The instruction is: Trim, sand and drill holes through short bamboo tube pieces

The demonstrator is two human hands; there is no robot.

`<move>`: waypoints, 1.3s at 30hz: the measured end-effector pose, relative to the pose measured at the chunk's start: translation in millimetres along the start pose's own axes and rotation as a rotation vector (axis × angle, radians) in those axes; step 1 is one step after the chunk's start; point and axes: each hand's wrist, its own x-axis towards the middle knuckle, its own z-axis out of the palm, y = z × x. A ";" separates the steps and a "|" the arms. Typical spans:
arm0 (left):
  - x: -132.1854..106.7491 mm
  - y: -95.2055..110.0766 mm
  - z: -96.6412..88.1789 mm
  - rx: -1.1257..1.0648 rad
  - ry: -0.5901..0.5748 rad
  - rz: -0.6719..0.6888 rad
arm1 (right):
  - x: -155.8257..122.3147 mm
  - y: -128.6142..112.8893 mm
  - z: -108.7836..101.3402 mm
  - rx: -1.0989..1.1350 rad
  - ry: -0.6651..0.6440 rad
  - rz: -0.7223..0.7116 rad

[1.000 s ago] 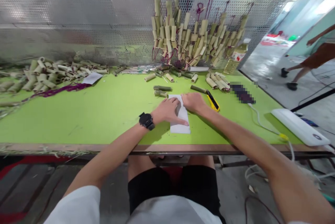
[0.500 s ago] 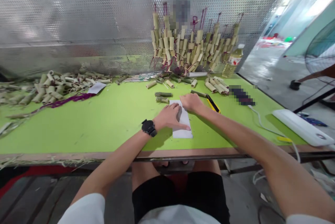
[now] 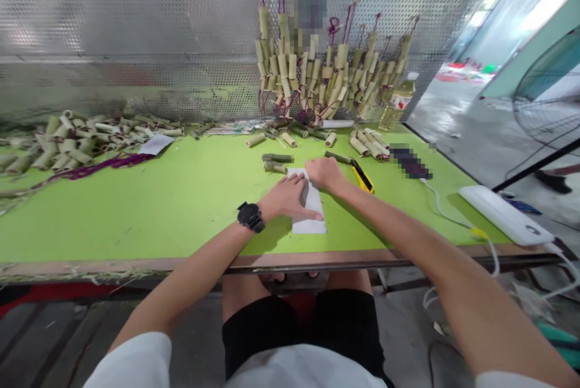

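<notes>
A white folded sheet of paper point(image 3: 310, 219) lies on the green table point(image 3: 181, 200) in front of me. My left hand point(image 3: 290, 197), with a black watch on the wrist, lies flat on the paper's left side, thumb stretched out along it. My right hand point(image 3: 322, 173) rests on the paper's far end, fingers curled down onto it. A yellow utility knife point(image 3: 362, 176) lies just right of my right hand. Two short green bamboo pieces point(image 3: 276, 162) sit beyond the paper.
Bundles of bamboo tubes point(image 3: 317, 77) on purple cords hang on the perforated metal wall. Loose tubes point(image 3: 67, 143) pile at the far left, with a purple cord point(image 3: 99, 165). An oil bottle point(image 3: 396, 104), a phone and a white power strip point(image 3: 505, 216) sit at right.
Both hands stay on the paper in nearly the same pose. The view has shifted slightly. The person walking at the far right has moved almost out of view.
</notes>
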 end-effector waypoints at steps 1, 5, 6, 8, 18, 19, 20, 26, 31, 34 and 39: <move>-0.1 -0.4 0.0 0.000 -0.006 -0.011 | -0.3 -0.3 0.3 0.002 0.001 -0.004; -1.0 -3.1 1.5 -0.026 -0.006 -0.018 | -46.6 -8.9 7.6 0.018 -0.031 -0.069; -1.1 -3.7 2.1 -0.027 -0.005 -0.013 | -60.9 -11.1 9.4 0.019 -0.028 -0.074; -1.3 -4.4 2.8 -0.021 -0.006 0.000 | -77.8 -13.3 11.6 0.014 -0.033 -0.059; -4.2 0.3 -2.9 -0.010 -0.042 -0.035 | 1.8 3.5 2.4 0.007 -0.014 0.037; -4.1 0.7 -3.0 -0.013 -0.039 -0.044 | -7.2 2.1 2.7 0.009 -0.019 0.017; -3.8 1.1 -2.8 -0.015 -0.037 -0.052 | -20.0 -0.3 3.8 0.015 -0.030 -0.009; -3.7 3.5 -0.9 -0.007 -0.036 -0.026 | -72.0 -9.1 9.6 -0.023 -0.077 -0.030; -4.9 3.8 -1.2 -0.011 -0.044 -0.038 | -10.3 2.6 6.0 -0.056 -0.019 0.031; -4.8 4.1 -2.8 -0.009 -0.048 -0.042 | 4.8 7.4 3.3 -0.050 -0.012 0.016; -3.6 6.1 -3.8 -0.007 -0.019 -0.032 | -54.0 -3.0 8.8 -0.023 -0.086 -0.098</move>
